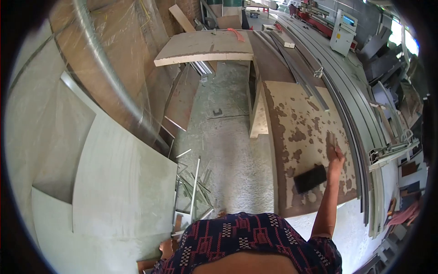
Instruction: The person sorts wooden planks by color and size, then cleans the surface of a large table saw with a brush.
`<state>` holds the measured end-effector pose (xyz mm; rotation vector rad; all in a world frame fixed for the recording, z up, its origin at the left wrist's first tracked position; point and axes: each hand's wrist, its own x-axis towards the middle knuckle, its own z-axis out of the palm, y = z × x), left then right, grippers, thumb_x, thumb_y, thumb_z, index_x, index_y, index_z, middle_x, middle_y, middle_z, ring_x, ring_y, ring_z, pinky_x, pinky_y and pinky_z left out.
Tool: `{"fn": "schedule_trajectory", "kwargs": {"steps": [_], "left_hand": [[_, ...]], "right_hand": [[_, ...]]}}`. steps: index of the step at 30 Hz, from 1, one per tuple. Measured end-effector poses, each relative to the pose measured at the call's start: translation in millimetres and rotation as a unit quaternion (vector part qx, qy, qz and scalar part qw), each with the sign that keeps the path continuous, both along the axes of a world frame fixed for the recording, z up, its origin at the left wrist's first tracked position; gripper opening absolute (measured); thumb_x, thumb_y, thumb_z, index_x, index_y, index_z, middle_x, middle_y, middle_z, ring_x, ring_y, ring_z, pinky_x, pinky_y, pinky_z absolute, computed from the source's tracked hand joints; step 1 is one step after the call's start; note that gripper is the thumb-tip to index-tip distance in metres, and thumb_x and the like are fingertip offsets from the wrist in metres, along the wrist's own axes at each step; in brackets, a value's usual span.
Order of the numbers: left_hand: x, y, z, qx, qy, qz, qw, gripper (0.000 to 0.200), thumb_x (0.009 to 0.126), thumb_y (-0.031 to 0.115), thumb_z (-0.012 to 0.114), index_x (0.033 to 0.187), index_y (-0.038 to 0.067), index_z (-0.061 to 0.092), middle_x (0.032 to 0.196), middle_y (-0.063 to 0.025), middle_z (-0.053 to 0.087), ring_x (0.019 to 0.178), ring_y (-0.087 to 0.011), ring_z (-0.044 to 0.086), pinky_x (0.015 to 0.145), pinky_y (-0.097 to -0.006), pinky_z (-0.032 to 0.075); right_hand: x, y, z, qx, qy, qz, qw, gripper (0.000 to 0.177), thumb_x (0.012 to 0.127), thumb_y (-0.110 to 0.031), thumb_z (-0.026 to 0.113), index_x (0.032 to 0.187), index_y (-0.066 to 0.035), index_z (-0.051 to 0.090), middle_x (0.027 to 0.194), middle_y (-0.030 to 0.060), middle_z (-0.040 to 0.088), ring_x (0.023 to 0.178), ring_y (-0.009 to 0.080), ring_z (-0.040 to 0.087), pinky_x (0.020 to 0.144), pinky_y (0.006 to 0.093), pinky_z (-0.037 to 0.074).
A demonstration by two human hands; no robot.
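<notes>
Panel (125, 182): pale, left and lower left of frame, largest piece.
Bench (301, 132): right of centre, mottled tan and brown top.
Rails (351, 132): long, metal, run along bench's right side.
Offcuts (195, 187): thin, loose on floor, below left of centre.
Right hand (336, 156): over bench, right of centre; fingers close together at a brown strip, firm grip can't be confirmed.
Left hand (167, 248): bottom left, near panel's lower edge; finger state can't tell.
Black block (310, 179): flat on bench, lower right, just beside right forearm.
Strip (331, 139): at right fingertips.
</notes>
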<state>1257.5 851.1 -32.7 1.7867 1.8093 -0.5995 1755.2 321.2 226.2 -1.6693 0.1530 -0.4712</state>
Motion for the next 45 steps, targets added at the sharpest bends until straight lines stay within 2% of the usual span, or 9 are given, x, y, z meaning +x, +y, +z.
{"fn": "schedule_trajectory", "kwargs": {"steps": [5,10,20,30,33,36,42,44,45], "left_hand": [[91,74,-11,0.022,-0.112,0.107,0.988,0.058,0.063,0.041,0.067,0.099,-0.005,0.06,0.1,-0.0228,0.061,0.094,-0.0339,0.06,0.078,-0.0399,0.046],[221,104,-62,0.026,-0.142,-0.138,0.98,0.061,0.064,0.047,0.067,0.095,-0.005,0.061,0.099,-0.0242,0.061,0.095,-0.0355,0.059,0.081,-0.0411,0.046],[428,116,-23,-0.035,-0.103,-0.228,0.968,0.054,0.068,0.043,0.065,0.1,0.0,0.06,0.108,-0.0215,0.058,0.098,-0.0368,0.056,0.084,-0.0412,0.044],[573,164,10,-0.033,-0.144,-0.232,0.961,0.049,0.074,0.035,0.062,0.106,-0.002,0.057,0.11,-0.0217,0.056,0.102,-0.0374,0.054,0.087,-0.0419,0.043],[615,194,5,-0.037,-0.149,-0.259,0.954,0.047,0.076,0.033,0.061,0.107,-0.003,0.056,0.111,-0.0218,0.056,0.103,-0.0375,0.053,0.088,-0.0422,0.043],[662,232,2,-0.027,-0.162,-0.292,0.942,0.046,0.078,0.031,0.06,0.109,-0.003,0.055,0.112,-0.0219,0.055,0.104,-0.0377,0.052,0.089,-0.0424,0.042],[798,358,60,0.143,-0.255,-0.277,0.915,0.043,0.082,0.026,0.058,0.112,-0.004,0.054,0.113,-0.0221,0.054,0.106,-0.038,0.051,0.09,-0.0428,0.041],[860,454,26,0.279,-0.482,-0.17,0.813,0.061,0.082,0.019,0.062,0.129,-0.005,0.032,0.131,-0.0236,0.038,0.122,-0.0361,0.038,0.101,-0.0422,0.032],[900,446,96,0.308,-0.517,-0.178,0.779,0.064,0.083,0.03,0.06,0.13,-0.003,0.032,0.131,-0.0228,0.039,0.123,-0.0351,0.036,0.101,-0.0438,0.032]], "right_hand": [[27,98,11,-0.02,0.015,0.091,0.996,0.025,0.086,-0.01,0.05,0.106,0.002,0.059,0.079,-0.0049,0.05,0.072,0.0048,0.041,0.064,0.0196,0.033],[86,139,15,-0.043,0.028,0.117,0.992,0.03,0.084,-0.008,0.05,0.111,0.002,0.057,0.086,-0.0039,0.054,0.078,0.0062,0.043,0.071,0.0205,0.035],[286,209,-15,0.009,-0.014,0.165,0.986,0.026,0.079,-0.006,0.05,0.102,0.003,0.06,0.08,-0.0032,0.053,0.075,0.0059,0.043,0.069,0.0205,0.035],[439,291,-15,-0.154,-0.031,0.184,0.97,0.03,0.08,-0.006,0.05,0.108,0.0,0.058,0.1,0.0172,0.062,0.095,0.0262,0.059,0.081,0.0305,0.043],[471,306,-33,-0.187,-0.021,0.145,0.971,0.029,0.08,-0.005,0.048,0.106,-0.002,0.059,0.101,0.0185,0.06,0.095,0.0305,0.059,0.08,0.0314,0.044],[505,300,-40,-0.249,-0.054,0.071,0.964,0.032,0.079,0.001,0.049,0.11,-0.001,0.057,0.102,0.0161,0.061,0.094,0.0205,0.058,0.08,0.0281,0.043],[547,273,-41,-0.371,0.007,-0.172,0.913,0.029,0.079,-0.005,0.048,0.105,-0.006,0.06,0.107,0.0181,0.058,0.097,0.0336,0.057,0.081,0.0386,0.045],[545,273,-43,-0.377,0.053,-0.233,0.895,0.028,0.079,-0.006,0.047,0.104,-0.007,0.06,0.109,0.0177,0.057,0.1,0.0347,0.055,0.083,0.0406,0.044],[540,274,-43,-0.385,0.07,-0.263,0.882,0.028,0.08,-0.007,0.046,0.104,-0.007,0.06,0.109,0.0174,0.057,0.1,0.0349,0.055,0.084,0.041,0.044]]}}
